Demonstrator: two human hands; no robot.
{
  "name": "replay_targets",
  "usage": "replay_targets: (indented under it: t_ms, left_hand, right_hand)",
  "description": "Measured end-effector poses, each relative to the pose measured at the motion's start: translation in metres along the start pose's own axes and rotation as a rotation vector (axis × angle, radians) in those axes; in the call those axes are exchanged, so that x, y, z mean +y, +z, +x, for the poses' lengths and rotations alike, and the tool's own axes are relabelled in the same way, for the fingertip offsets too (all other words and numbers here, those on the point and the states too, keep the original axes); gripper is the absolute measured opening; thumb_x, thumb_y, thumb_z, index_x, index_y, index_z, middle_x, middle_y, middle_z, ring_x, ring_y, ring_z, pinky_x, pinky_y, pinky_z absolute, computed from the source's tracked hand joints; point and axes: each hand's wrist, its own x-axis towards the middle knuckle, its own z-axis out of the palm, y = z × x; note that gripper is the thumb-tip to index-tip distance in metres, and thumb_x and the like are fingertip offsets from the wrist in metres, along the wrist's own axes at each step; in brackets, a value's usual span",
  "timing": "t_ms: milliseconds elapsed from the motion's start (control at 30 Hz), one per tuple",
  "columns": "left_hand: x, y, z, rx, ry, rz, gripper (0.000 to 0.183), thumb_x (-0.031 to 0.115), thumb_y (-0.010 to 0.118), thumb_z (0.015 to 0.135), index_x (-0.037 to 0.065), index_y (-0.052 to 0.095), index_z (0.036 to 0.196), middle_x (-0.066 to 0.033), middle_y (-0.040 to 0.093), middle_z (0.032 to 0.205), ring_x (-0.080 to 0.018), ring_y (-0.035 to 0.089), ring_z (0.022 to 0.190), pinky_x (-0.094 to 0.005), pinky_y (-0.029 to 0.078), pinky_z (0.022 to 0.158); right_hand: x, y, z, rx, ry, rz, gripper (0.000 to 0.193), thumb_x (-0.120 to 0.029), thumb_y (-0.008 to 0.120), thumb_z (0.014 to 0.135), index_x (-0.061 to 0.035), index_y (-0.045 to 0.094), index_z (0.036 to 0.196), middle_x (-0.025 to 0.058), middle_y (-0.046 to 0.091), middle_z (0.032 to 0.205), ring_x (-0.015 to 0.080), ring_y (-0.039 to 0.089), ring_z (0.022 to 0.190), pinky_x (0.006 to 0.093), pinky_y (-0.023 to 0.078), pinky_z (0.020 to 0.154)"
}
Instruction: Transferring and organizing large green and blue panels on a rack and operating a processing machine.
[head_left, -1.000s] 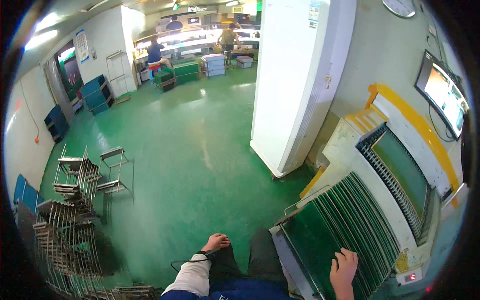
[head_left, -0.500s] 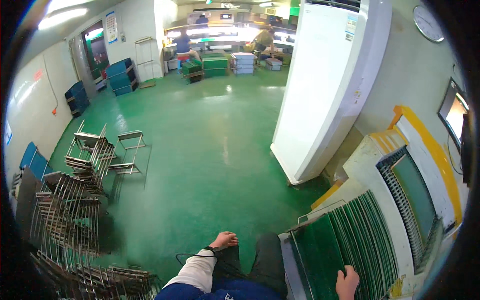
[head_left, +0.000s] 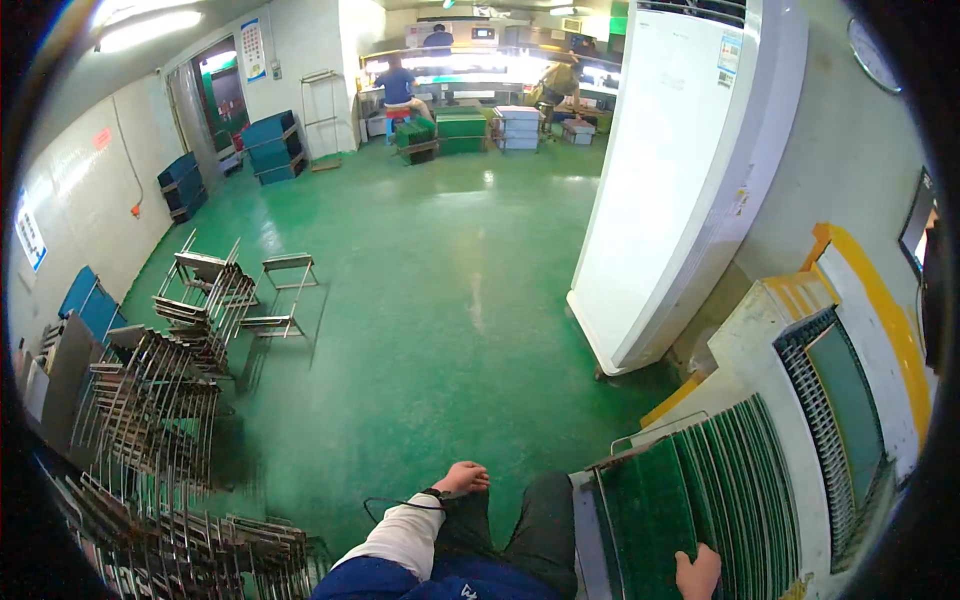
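My left hand (head_left: 464, 477) rests by my left knee, fingers loosely stretched out and nothing in them. A dark cord loops from its wrist beside the white sleeve. At the lower right, my right hand (head_left: 698, 572) is closed on the top edge of a green panel (head_left: 648, 510), thumb on the near side and fingers partly hidden behind. That panel leans at the left end of a tightly packed row of thin green panels (head_left: 752, 490), which stand on edge in a rack with a wire handle (head_left: 655, 430).
Right of the row stands a pale machine with a yellow edge (head_left: 875, 330) and a slotted opening holding a green panel (head_left: 840, 385). A tall white cabinet (head_left: 655, 190) is ahead. Metal racks (head_left: 150, 400) crowd the left. People sit at a lit bench (head_left: 460, 75) far off.
The view has turned slightly left, so the room has shifted to the right in the picture. Both hands keep nearly the same pose, the right one still at the panel's edge.
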Motion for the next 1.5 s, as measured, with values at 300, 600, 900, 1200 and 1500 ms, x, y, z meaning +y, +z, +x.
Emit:
replay_targets:
  t_ms: [300,600,900,1200,1500]
  left_hand:
    - [-0.002,0.0,0.002,0.055,0.035,0.064,0.028,0.011,0.058,0.089,-0.005,0.052,0.112,-0.0191,0.06,0.097,-0.0272,0.064,0.078,-0.0353,0.056,0.065]
    - [-0.007,0.007,0.005,0.065,0.037,0.037,0.03,0.011,0.058,0.089,-0.007,0.052,0.112,-0.0188,0.061,0.098,-0.0289,0.065,0.083,-0.0383,0.056,0.071]
    - [-0.01,0.001,0.013,0.054,0.009,0.088,0.028,0.012,0.057,0.089,-0.004,0.052,0.112,-0.0186,0.062,0.099,-0.0297,0.065,0.082,-0.0395,0.057,0.07]
    - [-0.007,0.003,0.007,0.052,0.035,0.022,0.025,0.013,0.06,0.089,-0.004,0.054,0.107,-0.0165,0.063,0.095,-0.0274,0.065,0.079,-0.0366,0.056,0.068]
    - [-0.007,0.001,0.009,0.051,0.026,0.028,0.027,0.014,0.06,0.089,-0.003,0.052,0.109,-0.0158,0.062,0.096,-0.0279,0.065,0.08,-0.0378,0.056,0.068]
  right_hand:
    - [0.001,0.004,0.002,0.07,0.018,0.015,0.049,-0.027,0.049,0.094,0.0013,0.043,0.133,0.02,0.045,0.136,0.0313,0.042,0.127,0.0411,0.033,0.106]
    - [0.002,0.0,-0.001,0.087,-0.014,-0.017,0.047,-0.027,0.049,0.093,0.0035,0.047,0.129,0.0224,0.051,0.13,0.0337,0.047,0.122,0.0417,0.037,0.102]
    - [0.013,0.006,0.008,0.155,-0.102,-0.014,0.048,-0.028,0.052,0.091,0.0055,0.051,0.125,0.0249,0.053,0.125,0.0363,0.05,0.118,0.042,0.039,0.1]
    - [0.007,0.003,0.004,0.148,-0.087,0.02,0.048,-0.029,0.052,0.091,0.0053,0.051,0.125,0.0253,0.053,0.125,0.0372,0.048,0.119,0.0431,0.038,0.1]
    - [0.007,0.005,0.007,0.148,-0.065,0.001,0.047,-0.029,0.051,0.092,0.0038,0.051,0.126,0.0241,0.052,0.127,0.0359,0.048,0.12,0.0432,0.037,0.101]
